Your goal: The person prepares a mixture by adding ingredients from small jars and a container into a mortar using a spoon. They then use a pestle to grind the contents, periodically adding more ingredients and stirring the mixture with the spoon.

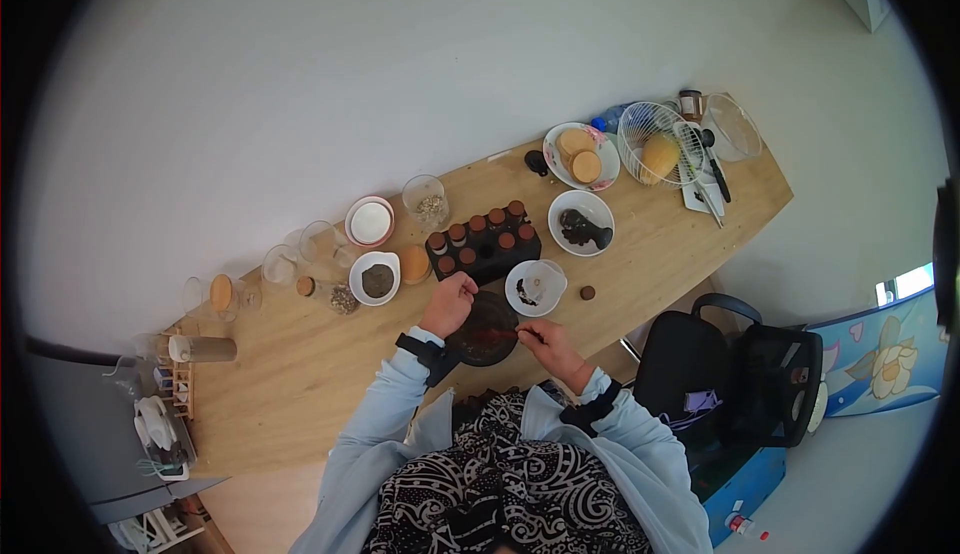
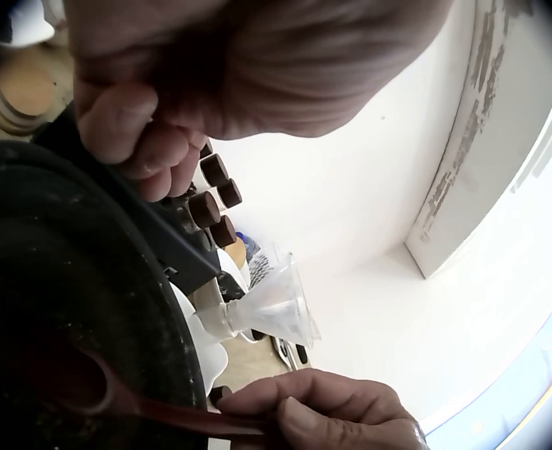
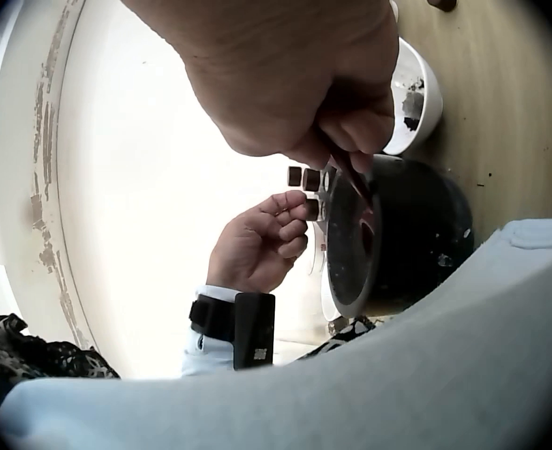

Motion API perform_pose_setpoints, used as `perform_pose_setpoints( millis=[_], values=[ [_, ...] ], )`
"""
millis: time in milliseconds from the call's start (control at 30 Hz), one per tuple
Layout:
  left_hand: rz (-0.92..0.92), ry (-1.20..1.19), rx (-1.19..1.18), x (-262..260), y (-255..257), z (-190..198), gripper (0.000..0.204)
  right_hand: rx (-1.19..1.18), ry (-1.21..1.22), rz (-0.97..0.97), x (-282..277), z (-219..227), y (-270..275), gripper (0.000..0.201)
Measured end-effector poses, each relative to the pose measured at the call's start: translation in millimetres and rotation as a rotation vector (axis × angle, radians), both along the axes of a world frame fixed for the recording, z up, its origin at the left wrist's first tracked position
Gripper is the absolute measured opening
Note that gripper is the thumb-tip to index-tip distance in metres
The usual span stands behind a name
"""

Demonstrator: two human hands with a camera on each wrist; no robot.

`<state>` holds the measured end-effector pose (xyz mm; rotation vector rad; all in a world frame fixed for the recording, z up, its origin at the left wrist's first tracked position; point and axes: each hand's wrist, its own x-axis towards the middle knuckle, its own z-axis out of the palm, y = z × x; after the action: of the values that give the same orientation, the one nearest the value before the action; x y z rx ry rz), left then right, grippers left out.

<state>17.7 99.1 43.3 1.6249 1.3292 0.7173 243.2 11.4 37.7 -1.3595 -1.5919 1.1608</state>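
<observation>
A dark pot [image 3: 421, 239], its inside smudged, stands at the table's front edge before the person. In the head view the right hand [image 1: 556, 349] pinches the handle of a dark red spoon [image 2: 177, 413], whose bowl dips inside the pot. The left hand [image 1: 449, 304] hangs above the pot's far left rim, fingers curled in toward the palm; nothing shows in it. Just beyond the pot lies a black rack [image 1: 488, 266] of small brown-capped bottles. A white bowl [image 1: 560, 292] holding a clear funnel [image 2: 276, 305] and dark bits sits at the pot's right.
Beyond is a white bowl [image 1: 608, 216] with dark stuff and a black utensil. A bowl of grey powder [image 1: 377, 281], a wooden lid [image 1: 414, 265] and glass jars [image 1: 322, 241] line the left. A loose brown cap [image 1: 587, 293] lies right; a wire basket [image 1: 650, 119] stands far right.
</observation>
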Motion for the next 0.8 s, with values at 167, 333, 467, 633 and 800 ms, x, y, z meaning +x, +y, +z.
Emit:
perform_pose_setpoints(
  millis=[167,333,467,633,800],
  values=[
    [0.045,-0.007,-0.126,-8.7,-4.1,18.3,0.018,-0.046,-0.100,0.027,-4.6,15.8,2.2,0.025],
    [-0.069,-0.098,-0.369,-22.5,-12.0,21.8,0.022,-0.020,-0.100,0.047,2.2,5.1,1.6,0.030],
    [-0.052,-0.099,-0.031,-34.0,-14.5,-27.7,0.023,-0.010,-0.112,0.014,10.4,8.8,0.5,0.032],
    [0.108,-0.125,-0.030,-43.1,-22.9,-17.0,0.011,0.164,-0.253,-0.092,33.8,12.6,-0.9,0.029],
    [0.137,-0.177,-0.199,-64.6,-40.7,-21.6,0.016,0.224,-0.465,-0.304,88.0,40.0,19.0,0.015]
  ],
)
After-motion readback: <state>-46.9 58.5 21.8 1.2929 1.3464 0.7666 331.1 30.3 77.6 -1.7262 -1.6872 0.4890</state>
